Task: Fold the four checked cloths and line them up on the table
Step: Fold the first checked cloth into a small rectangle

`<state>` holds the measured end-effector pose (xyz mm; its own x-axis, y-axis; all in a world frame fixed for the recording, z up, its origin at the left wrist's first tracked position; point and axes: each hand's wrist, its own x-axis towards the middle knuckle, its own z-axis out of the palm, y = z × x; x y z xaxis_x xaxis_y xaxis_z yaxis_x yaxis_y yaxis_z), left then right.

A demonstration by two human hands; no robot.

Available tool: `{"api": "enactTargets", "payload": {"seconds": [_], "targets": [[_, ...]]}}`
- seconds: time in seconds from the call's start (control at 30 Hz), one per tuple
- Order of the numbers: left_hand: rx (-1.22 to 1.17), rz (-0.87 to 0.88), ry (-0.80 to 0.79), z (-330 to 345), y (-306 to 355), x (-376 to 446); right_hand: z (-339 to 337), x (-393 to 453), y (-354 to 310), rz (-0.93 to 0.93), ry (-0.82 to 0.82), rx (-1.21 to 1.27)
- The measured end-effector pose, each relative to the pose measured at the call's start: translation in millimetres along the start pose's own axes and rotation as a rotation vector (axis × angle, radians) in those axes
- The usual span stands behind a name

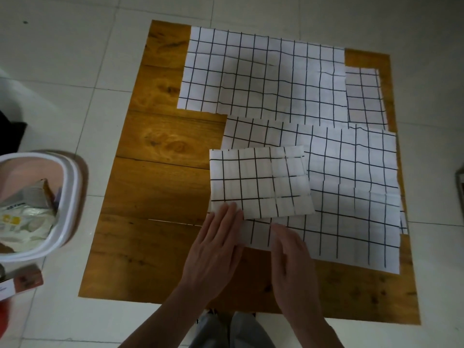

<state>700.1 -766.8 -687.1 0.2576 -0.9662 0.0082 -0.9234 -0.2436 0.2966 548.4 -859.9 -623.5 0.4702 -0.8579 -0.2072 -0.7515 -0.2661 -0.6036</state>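
Checked cloth, folded (261, 182), lies on the wooden table (155, 192) just ahead of both hands, atop a larger spread cloth (351, 197). Thin and limp, it likely slides easily; best taken by its edges or corners. Left hand (213, 249) presses flat, fingers straight, on its near corner. Right hand (291, 257), fingers extended, rests on the spread cloth beside it, gripping nothing.

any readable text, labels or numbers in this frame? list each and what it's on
None can be read.
Packet in the white bin: dark printed marks and a yellow patch, too blurred to read.
Small box on the floor beside the bin: reddish panel with marks, too blurred to read.
Checked cloths and table: no text, only grid lines and wood grain.
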Motion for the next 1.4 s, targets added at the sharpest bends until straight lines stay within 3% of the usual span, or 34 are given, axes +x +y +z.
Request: {"api": "enactTargets", "payload": {"seconds": [0.13,0.37,0.6,0.97,1.4], "targets": [[0.016,0.032,-0.028,7.5,14.0,-5.8,15.3,15.0,15.0,-0.354,-0.135,-0.477],[0.011,-0.034,-0.060,10.3,20.8,-5.6,24.2,26.1,24.3,-0.438,-0.256,-0.579],[0.006,-0.086,-0.086,8.1,13.9,-8.0,22.6,29.6,31.5,-0.430,-0.309,-0.590],[0.003,-0.147,-0.095,6.4,7.9,-12.6,-2.0,33.7,63.6,-0.367,-0.266,-0.602],[-0.001,-0.205,-0.113,5.2,14.4,-12.9,-17.7,34.0,84.1,-0.154,-0.187,-0.581]]}}
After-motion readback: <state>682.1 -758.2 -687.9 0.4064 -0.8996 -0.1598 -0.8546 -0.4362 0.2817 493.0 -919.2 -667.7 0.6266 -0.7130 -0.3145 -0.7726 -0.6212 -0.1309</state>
